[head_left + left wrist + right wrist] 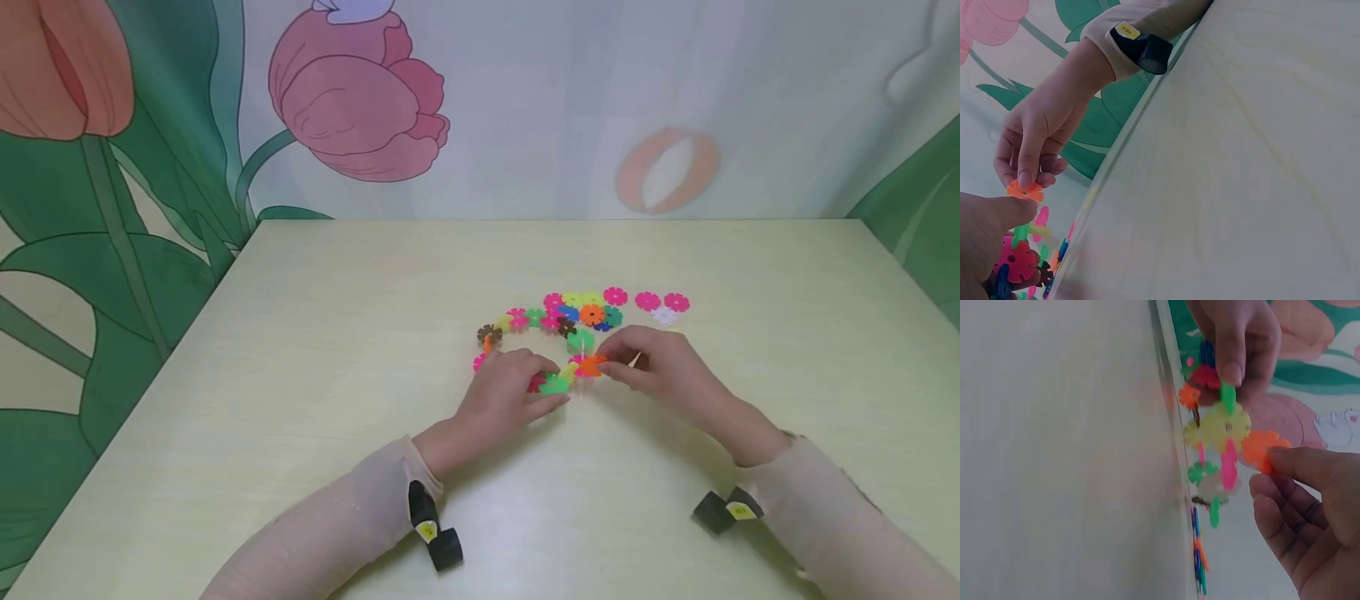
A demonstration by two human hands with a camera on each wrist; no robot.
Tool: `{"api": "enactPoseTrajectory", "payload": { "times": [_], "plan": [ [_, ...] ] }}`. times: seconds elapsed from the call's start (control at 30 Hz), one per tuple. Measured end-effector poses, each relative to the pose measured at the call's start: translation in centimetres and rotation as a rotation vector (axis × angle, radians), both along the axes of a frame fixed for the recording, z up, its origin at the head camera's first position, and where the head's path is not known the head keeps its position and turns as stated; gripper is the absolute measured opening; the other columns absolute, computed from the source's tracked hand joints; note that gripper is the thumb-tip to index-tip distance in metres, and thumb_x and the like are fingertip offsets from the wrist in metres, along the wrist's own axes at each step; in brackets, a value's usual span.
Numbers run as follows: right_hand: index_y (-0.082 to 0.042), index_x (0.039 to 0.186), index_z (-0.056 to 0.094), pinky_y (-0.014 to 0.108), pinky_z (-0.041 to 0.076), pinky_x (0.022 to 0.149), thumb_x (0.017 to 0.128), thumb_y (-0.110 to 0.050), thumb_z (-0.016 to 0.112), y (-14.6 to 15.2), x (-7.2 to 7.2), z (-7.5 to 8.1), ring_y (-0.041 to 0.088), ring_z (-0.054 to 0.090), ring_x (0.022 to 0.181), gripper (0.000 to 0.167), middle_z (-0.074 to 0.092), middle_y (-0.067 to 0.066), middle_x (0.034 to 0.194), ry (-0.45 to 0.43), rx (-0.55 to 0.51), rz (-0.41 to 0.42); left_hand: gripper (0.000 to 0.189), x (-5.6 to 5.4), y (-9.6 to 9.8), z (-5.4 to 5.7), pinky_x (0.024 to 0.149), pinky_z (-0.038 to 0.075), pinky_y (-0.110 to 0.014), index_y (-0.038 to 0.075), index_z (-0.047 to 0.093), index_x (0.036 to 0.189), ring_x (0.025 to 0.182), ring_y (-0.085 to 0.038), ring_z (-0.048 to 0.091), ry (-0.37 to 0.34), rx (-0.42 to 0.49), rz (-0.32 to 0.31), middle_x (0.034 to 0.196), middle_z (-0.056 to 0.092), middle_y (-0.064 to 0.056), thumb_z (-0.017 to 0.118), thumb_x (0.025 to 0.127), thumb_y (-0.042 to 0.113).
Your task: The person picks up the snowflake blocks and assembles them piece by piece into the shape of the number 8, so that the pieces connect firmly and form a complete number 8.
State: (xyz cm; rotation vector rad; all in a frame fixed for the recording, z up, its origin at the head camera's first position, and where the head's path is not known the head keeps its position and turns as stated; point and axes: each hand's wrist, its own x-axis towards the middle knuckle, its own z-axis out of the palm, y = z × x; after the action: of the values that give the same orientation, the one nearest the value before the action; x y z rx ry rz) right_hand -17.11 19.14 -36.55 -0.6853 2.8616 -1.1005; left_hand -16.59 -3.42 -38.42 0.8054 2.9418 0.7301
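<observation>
My left hand (504, 390) holds a curved chain of interlocking plastic snowflake discs, pinching it at a green disc (555, 384). Just past those fingertips, a yellow disc (1229, 425) and a pink disc (1229, 464) stick out from the chain. Between thumb and fingers, my right hand (667, 367) pinches an orange disc (1260, 450) by its edge. That orange disc's other edge is right at the pink one. Farther round, the chain carries a brown disc (489, 334) and several more colours; the left hand hides part of its near side.
Behind the chain lies a cluster of loose discs, among them an orange one (592, 314) and a pink one (616, 296). Two more pink discs and a white disc (664, 316) lie to its right. The pale table (337, 333) ends at a flower-printed curtain (525, 108).
</observation>
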Motion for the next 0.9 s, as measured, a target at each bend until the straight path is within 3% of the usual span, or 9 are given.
{"api": "enactPoseTrajectory", "payload": {
  "times": [0.17,0.43,0.7,0.9],
  "plan": [
    [-0.009,0.095,0.07,0.02,0.05,0.063,0.081,-0.005,0.074,-0.9,0.8,-0.3,0.01,0.06,0.076,0.015,0.068,-0.001,0.085,0.055,0.026,0.064,0.037,0.0,0.0,-0.1,0.089,0.042,-0.033,0.012,0.069,0.113,0.09,-0.013,0.062,0.026,0.02,-0.009,0.102,0.071,0.0,0.071,0.086,0.037],
    [-0.01,0.093,0.07,0.02,0.05,0.062,0.081,-0.005,0.074,-1.4,1.0,-0.5,0.009,0.059,0.074,0.013,0.068,-0.001,0.083,0.046,0.038,0.08,0.037,0.1,-0.1,-0.3,0.088,0.042,-0.032,0.012,0.07,0.112,0.088,-0.013,0.061,0.015,0.041,-0.001,0.101,0.071,0.0,0.073,0.085,0.037],
    [-0.011,0.092,0.071,0.019,0.049,0.062,0.08,-0.005,0.075,-1.6,1.3,-0.6,0.006,0.054,0.071,0.014,0.065,-0.005,0.08,0.117,0.092,0.104,0.037,0.1,-0.1,-0.5,0.087,0.043,-0.031,0.011,0.07,0.112,0.086,-0.013,0.06,0.003,0.066,-0.013,0.101,0.071,0.0,0.073,0.085,0.036],
    [-0.008,0.093,0.072,0.018,0.051,0.063,0.078,-0.001,0.076,-2.0,1.4,-1.3,0.004,0.058,0.068,0.016,0.068,-0.001,0.081,0.132,0.01,0.102,0.036,0.1,-0.2,-0.6,0.077,0.045,-0.024,0.008,0.071,0.11,0.082,-0.014,0.061,-0.028,0.141,-0.014,0.099,0.072,-0.004,0.075,0.083,0.032]
  ]
}}
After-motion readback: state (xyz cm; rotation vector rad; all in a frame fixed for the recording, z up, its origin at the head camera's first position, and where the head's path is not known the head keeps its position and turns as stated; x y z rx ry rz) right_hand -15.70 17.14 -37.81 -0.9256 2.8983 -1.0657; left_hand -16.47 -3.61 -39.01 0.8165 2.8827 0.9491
